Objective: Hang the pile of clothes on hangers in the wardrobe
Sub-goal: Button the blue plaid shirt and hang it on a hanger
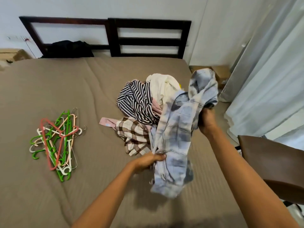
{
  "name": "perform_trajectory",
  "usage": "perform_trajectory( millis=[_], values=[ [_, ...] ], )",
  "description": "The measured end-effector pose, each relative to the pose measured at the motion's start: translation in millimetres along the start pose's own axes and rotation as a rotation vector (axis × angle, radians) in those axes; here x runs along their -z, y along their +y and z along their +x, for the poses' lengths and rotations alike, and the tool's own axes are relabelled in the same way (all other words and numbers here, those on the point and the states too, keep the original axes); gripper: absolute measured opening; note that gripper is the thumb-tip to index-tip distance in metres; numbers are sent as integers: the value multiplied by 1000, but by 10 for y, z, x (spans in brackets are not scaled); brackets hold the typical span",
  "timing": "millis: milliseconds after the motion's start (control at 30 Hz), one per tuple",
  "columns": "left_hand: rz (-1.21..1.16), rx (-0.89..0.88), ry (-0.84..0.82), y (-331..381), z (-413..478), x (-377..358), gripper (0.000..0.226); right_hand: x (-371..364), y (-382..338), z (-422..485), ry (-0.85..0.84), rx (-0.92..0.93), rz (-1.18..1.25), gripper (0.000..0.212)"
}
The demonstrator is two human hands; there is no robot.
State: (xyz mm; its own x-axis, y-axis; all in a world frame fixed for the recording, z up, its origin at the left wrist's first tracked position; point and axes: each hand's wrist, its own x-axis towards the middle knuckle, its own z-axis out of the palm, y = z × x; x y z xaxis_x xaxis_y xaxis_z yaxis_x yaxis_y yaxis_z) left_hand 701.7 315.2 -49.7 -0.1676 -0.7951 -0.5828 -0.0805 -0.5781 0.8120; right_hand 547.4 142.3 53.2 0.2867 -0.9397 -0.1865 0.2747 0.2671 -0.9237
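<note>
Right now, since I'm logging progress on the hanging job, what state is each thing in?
Blue checked shirt: bunched, held up over the bed by both hands.
Left hand: grips the shirt's lower part.
Right hand: grips the shirt's upper part.
Clothes pile: heaped on the bed, not yet hung.
Hangers: tangled heap on the bed, untouched, all bare.
Black garment: slumped at the headboard.
</note>
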Motion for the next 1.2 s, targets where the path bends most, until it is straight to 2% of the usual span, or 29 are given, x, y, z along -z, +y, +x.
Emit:
perform_trajectory(
  millis=[67,133,200,267,333,400,467,500,600,633,667,700,733,767,833,900,933,1000,1067,1133,1167,1200],
  values=[
    [-184,102,-243,-116,-243,-193,76,210,288,76,20,-80,-146,34],
    [-365,173,-452,-141,-497,-328,69,339,573,17,-71,-219,-140,36],
    [-456,155,-479,-184,-664,-375,66,353,719,-120,-131,-326,-49,36],
    [-441,156,-417,-190,-695,-308,76,323,767,-164,-135,-385,48,33],
    [-282,155,-286,-133,-667,-219,67,259,742,-136,-112,-377,76,33],
    [-89,137,-60,-167,-490,-105,43,175,687,-35,-73,-333,49,29],
    [51,119,211,-268,-240,39,34,103,625,55,-42,-292,-21,26],
    [74,105,330,-342,-90,118,31,78,605,81,-37,-286,-56,27],
    [-168,52,562,-401,186,346,10,72,623,95,-72,-337,-65,35],
    [-206,-22,586,-355,231,406,15,85,640,84,-102,-367,-70,42],
    [-179,-115,554,-288,267,460,37,93,663,74,-128,-391,-45,46],
    [-135,-200,474,-207,301,489,58,102,682,62,-152,-393,6,50],
    [-81,-247,387,-94,304,495,69,103,691,59,-179,-383,69,52],
    [-54,-286,279,0,315,488,68,108,678,65,-199,-372,111,54],
    [-37,-301,90,146,323,426,50,63,609,105,-130,-341,92,41],
    [-58,-293,20,185,341,339,42,43,515,132,-102,-255,89,32],
    [-74,-296,22,170,368,292,42,41,487,155,-135,-185,135,33],
    [-53,-323,113,172,386,190,32,112,528,233,-60,-178,171,39],
    [-28,-361,291,208,387,152,15,229,534,283,75,-199,-36,37],
    [47,-422,447,268,365,213,14,360,552,293,275,-174,-208,28],
    [162,-452,476,307,351,266,15,379,581,272,311,-127,-238,24],
    [312,-478,469,353,339,311,15,348,607,227,272,-70,-301,24]
  ],
)
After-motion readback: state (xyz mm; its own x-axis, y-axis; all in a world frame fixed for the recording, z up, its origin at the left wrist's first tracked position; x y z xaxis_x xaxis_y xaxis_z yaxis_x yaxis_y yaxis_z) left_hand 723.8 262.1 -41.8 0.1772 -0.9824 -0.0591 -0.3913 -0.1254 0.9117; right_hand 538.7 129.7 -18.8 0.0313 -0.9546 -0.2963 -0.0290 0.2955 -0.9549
